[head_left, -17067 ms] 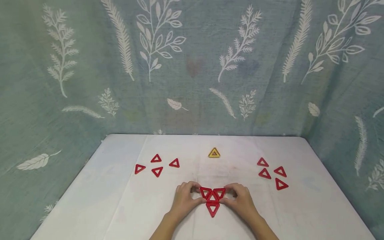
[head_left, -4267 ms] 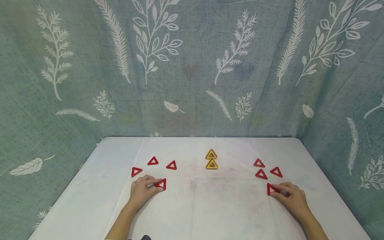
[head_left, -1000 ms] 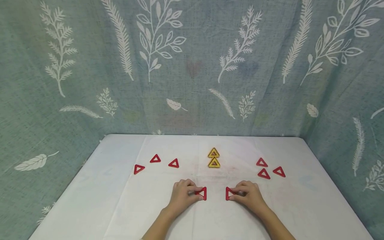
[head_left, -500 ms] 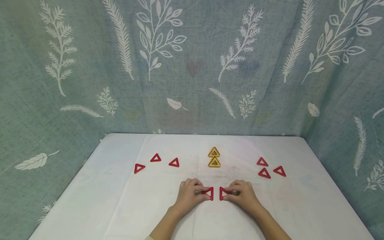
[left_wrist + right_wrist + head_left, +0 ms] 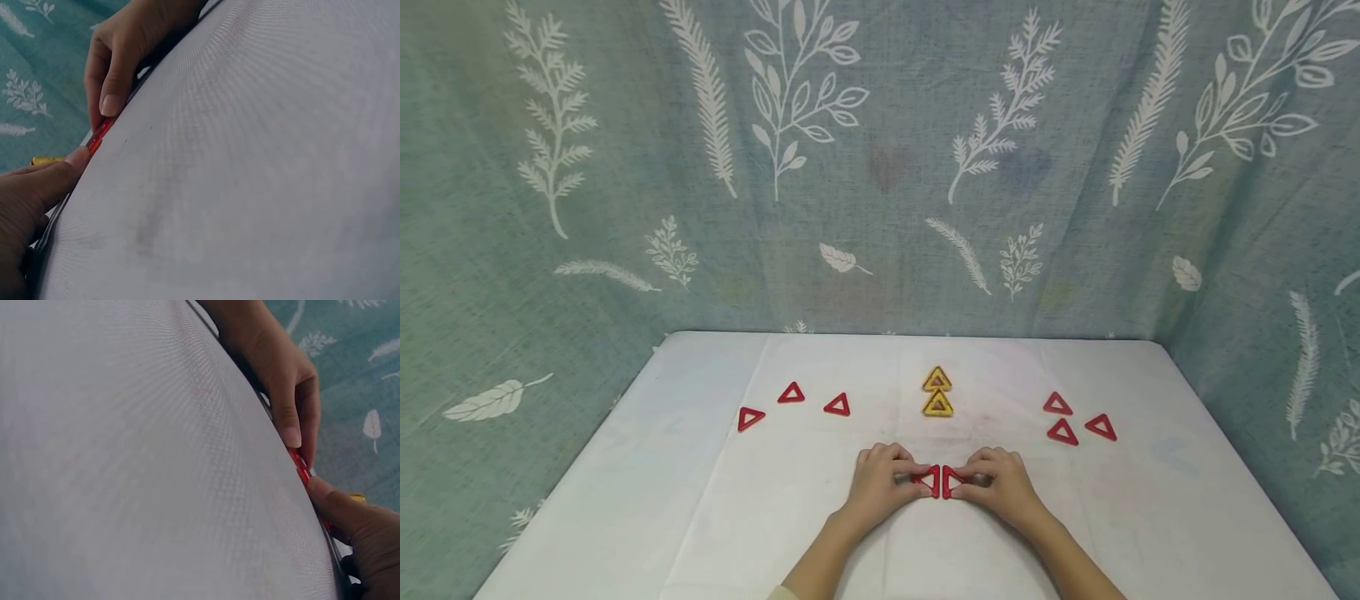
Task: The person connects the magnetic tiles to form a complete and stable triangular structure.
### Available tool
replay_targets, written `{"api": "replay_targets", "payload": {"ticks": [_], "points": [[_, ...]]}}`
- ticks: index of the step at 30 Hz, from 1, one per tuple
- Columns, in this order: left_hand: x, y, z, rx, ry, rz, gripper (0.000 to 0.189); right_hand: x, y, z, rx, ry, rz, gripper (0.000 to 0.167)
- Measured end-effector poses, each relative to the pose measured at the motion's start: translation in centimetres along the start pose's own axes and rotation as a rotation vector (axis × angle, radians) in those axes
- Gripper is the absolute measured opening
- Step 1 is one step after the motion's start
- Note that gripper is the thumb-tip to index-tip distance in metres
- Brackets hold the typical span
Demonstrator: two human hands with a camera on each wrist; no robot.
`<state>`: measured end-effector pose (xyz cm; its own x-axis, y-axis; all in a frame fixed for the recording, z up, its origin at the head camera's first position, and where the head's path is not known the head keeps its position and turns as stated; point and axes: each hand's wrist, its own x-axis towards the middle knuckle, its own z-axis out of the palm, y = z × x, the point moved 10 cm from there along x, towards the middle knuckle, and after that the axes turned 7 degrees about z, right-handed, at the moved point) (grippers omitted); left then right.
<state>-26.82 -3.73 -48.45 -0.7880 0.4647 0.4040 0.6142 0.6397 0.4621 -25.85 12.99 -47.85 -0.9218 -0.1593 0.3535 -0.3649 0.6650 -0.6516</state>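
In the head view my left hand (image 5: 880, 482) pinches a red open-centred triangle (image 5: 936, 482) between thumb and fingers, low in the middle of the white table. Facing it, my right hand (image 5: 1006, 485) pinches a second red triangle (image 5: 946, 482) the same way. Their straight sides run parallel, with a thin gap between them. Both wrist views show the two hands fingertip to fingertip, the red edges (image 5: 95, 145) between them close to the tabletop. Fingers cover the outer corners of both pieces.
Farther back lie two yellow triangles (image 5: 937, 413), one behind the other. Three loose red triangles (image 5: 792, 401) are spread on the left. Three more red triangles (image 5: 1063, 441) lie on the right. A leaf-patterned cloth (image 5: 880, 283) hangs behind the white table (image 5: 820, 533).
Both hands have slid inward, bringing their red triangles nearly together. Each side group has lost one triangle. The joined red pieces from much earlier are gone from the middle; a second yellow triangle has appeared.
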Motion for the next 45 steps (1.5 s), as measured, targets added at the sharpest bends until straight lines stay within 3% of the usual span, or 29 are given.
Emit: {"api": "replay_targets", "payload": {"ticks": [9, 16, 21, 27, 36, 45], "points": [[0.0, 0.1, -0.1, 0.003, 0.005, 0.008, 0.033, 0.0, -0.5, 0.1, -0.008, 0.042, -0.062, 0.024], [-0.1, 0.2, -0.1, 0.013, 0.010, 0.024, 0.034, 0.1, -0.5, 0.2, -0.003, 0.010, -0.028, 0.027], [-0.2, -0.1, 0.2, 0.003, -0.002, 0.010, 0.032, 0.1, 0.1, 0.0, 0.052, -0.027, -0.011, 0.030], [-0.2, -0.2, 0.2, 0.002, -0.003, 0.005, 0.035, -0.1, 0.9, -1.5, 0.120, 0.020, -0.033, 0.030], [0.0, -0.5, 0.6, 0.057, -0.006, -0.080, 0.050, -0.5, 3.9, -3.7, 0.039, 0.054, 0.157, 0.030], [0.1, -0.4, 0.8, 0.061, -0.001, -0.077, 0.043, -1.6, 6.7, -8.2, -0.053, 0.223, 0.241, 0.031]]}}
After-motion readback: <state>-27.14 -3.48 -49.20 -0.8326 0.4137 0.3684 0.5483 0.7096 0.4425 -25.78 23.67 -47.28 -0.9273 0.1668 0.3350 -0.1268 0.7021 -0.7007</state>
